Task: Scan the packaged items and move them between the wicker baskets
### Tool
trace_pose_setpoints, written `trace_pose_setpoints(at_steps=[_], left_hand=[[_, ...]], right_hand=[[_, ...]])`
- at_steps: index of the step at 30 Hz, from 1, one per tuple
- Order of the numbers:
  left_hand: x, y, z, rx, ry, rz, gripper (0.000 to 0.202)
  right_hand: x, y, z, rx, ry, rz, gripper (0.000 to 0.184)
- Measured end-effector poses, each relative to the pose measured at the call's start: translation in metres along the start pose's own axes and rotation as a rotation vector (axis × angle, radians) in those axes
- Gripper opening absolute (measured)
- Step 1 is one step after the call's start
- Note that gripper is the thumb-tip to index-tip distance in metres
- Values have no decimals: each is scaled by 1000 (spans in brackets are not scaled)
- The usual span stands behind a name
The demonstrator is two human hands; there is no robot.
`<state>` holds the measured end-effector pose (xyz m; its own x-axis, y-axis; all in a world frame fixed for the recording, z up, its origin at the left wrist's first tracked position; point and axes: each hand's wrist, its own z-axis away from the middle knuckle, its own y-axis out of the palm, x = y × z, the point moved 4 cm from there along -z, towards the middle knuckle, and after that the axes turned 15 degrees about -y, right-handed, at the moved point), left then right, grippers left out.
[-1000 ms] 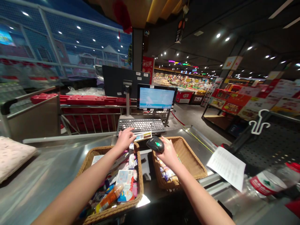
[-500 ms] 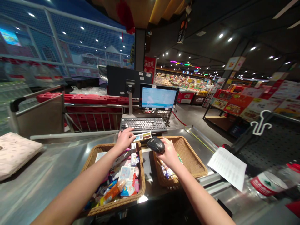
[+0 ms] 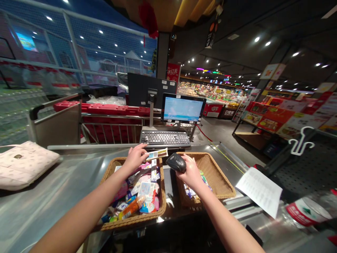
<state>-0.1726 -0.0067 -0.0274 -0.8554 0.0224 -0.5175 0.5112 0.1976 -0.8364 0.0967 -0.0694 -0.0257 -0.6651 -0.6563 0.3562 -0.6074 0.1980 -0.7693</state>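
Note:
My right hand (image 3: 191, 172) grips a black handheld barcode scanner (image 3: 176, 162), its head turned left, above the near-left edge of the right wicker basket (image 3: 216, 172). In front of it, my left hand (image 3: 135, 157) pinches the left end of a flat packet (image 3: 157, 154) with a barcode side showing. That packet is over the far edge of the left wicker basket (image 3: 163, 186). Mixed snack packs and an orange-coloured bottle (image 3: 132, 207) fill this basket. A few small packets (image 3: 190, 191) lie in the right basket, partly hidden by my right hand.
A keyboard (image 3: 165, 137) and a lit monitor (image 3: 183, 109) stand behind the baskets. On the metal counter's left lies a pale handbag (image 3: 25, 163). To the right are a printed sheet (image 3: 260, 189), a large water bottle (image 3: 305, 211) and a white hanger (image 3: 300, 142).
The whole view has shifted slightly, so most things sit further right. My left hand has drawn the packet a little left and nearer, away from the keyboard. The scanner stays in my right hand.

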Motion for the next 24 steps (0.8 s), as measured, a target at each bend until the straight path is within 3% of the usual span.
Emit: trace_pose_setpoints(at_steps=[13,24], left_hand=[[48,-17,31,1,-19,-58,27],[96,4,51,134,-102,-171,26]], right_hand=[[21,20,-4,46,-25,-47,43],[38,37,-9,98,-80,-62,36]])
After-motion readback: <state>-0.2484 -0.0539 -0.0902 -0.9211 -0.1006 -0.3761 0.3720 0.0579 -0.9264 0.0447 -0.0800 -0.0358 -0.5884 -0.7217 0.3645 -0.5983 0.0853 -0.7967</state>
